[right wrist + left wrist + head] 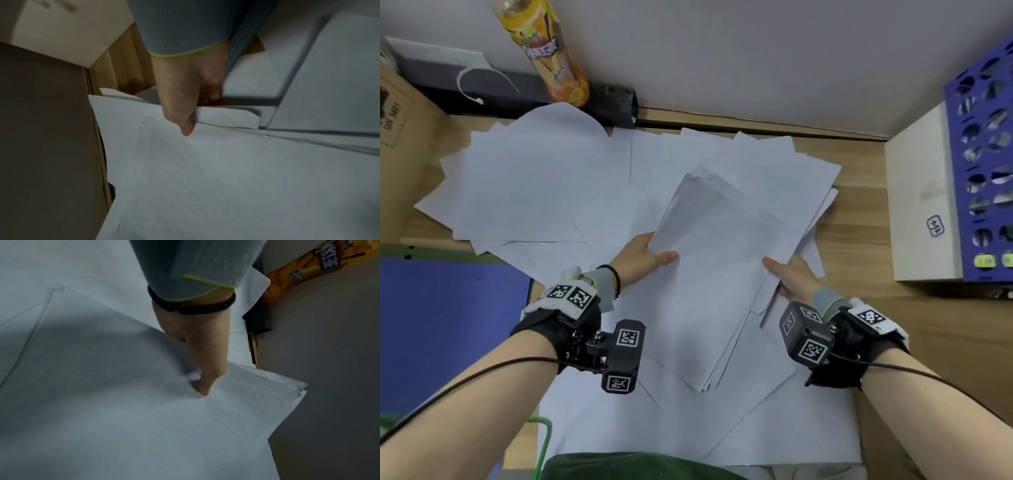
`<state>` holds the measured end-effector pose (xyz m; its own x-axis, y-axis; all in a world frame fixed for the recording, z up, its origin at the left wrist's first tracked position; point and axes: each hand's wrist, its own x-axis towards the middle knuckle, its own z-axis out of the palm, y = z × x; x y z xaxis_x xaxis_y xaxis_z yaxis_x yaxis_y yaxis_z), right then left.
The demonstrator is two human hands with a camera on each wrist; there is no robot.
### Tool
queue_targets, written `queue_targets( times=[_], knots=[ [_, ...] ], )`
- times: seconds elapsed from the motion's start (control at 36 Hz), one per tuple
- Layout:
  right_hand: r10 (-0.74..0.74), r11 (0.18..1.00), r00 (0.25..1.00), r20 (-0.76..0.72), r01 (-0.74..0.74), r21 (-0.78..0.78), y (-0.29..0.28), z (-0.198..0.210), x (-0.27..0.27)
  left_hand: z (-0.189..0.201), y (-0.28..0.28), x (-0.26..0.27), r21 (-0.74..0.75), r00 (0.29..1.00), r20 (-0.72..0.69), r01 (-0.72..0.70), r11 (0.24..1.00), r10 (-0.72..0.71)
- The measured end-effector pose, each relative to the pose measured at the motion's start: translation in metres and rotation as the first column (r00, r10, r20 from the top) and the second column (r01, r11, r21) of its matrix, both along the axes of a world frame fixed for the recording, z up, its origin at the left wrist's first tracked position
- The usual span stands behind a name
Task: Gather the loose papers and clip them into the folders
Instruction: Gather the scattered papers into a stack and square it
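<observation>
A stack of white papers (717,274) is lifted above the desk, tilted toward the far right. My left hand (645,255) pinches its left edge, thumb on top, fingers hidden beneath. My right hand (789,274) grips the right edge the same way. In the left wrist view the left thumb (205,369) presses on the stack (144,426). In the right wrist view the right thumb (185,125) lies on the top sheet (226,178). Many loose white sheets (534,181) are spread across the wooden desk (859,212) underneath. A blue folder (448,325) lies at the left.
An orange drink bottle (551,58) stands at the back left beside a black bar (517,92). A cardboard box (404,137) is at far left. A pale wooden box (921,205) and a blue perforated rack (983,154) stand at the right.
</observation>
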<state>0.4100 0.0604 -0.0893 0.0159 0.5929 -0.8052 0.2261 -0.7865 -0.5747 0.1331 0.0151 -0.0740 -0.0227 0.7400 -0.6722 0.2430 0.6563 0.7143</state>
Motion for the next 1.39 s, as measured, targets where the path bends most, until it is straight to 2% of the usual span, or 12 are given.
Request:
queue_targets(
  times=[0.14, 0.28, 0.36, 0.56, 0.78, 0.83, 0.92, 0.97, 1.06, 1.17, 1.28, 1.39],
  knots=[
    [0.038, 0.994, 0.997, -0.07, -0.03, 0.109, -0.007, 0.016, -0.009, 0.001, -0.014, -0.008, -0.023, 0.999, 0.033, -0.034, 0.999, 0.035],
    [0.094, 0.936, 0.995, -0.03, -0.078, 0.342, 0.001, 0.058, -0.028, 0.013, -0.02, -0.015, 0.125, 0.992, 0.073, -0.109, 0.986, 0.1],
    [0.079, 0.883, 0.995, -0.057, -0.043, 0.467, 0.01, 0.092, -0.044, 0.031, -0.015, -0.02, 0.239, 0.984, 0.087, -0.171, 0.956, 0.154],
    [0.096, 0.729, 0.963, -0.252, 0.104, 0.677, 0.009, 0.182, -0.088, 0.095, -0.012, -0.038, 0.467, 0.95, 0.186, -0.311, 0.828, 0.252],
    [0.078, 0.683, 0.839, -0.538, 0.348, 0.642, -0.012, 0.238, -0.124, 0.146, -0.024, -0.07, 0.651, 0.906, 0.355, -0.418, 0.633, 0.232],
    [0.068, 0.686, 0.815, -0.575, 0.38, 0.62, -0.023, 0.239, -0.132, 0.145, -0.033, -0.082, 0.674, 0.914, 0.338, -0.402, 0.62, 0.226],
    [0.049, 0.725, 0.836, -0.547, 0.347, 0.595, -0.044, 0.224, -0.139, 0.133, -0.052, -0.092, 0.652, 0.935, 0.287, -0.35, 0.673, 0.208],
    [0.078, 0.78, 0.89, -0.45, 0.227, 0.583, -0.056, 0.204, -0.139, 0.117, -0.062, -0.095, 0.613, 0.948, 0.253, -0.312, 0.726, 0.193],
    [0.124, 0.839, 0.961, -0.246, 0.03, 0.543, -0.081, 0.17, -0.137, 0.092, -0.082, -0.1, 0.576, 0.978, 0.118, -0.211, 0.79, 0.174],
    [0.124, 0.869, 0.986, -0.11, -0.055, 0.491, -0.102, 0.139, -0.133, 0.074, -0.098, -0.096, 0.54, 0.984, 0.073, -0.177, 0.823, 0.163],
    [0.068, 0.861, 0.992, -0.103, -0.006, 0.509, -0.105, 0.143, -0.137, 0.085, -0.098, -0.091, 0.542, 0.98, 0.113, -0.198, 0.817, 0.162],
    [0.044, 0.799, 0.99, -0.132, 0.044, 0.6, -0.09, 0.172, -0.141, 0.122, -0.087, -0.087, 0.635, 0.966, 0.148, -0.256, 0.729, 0.211]
  ],
)
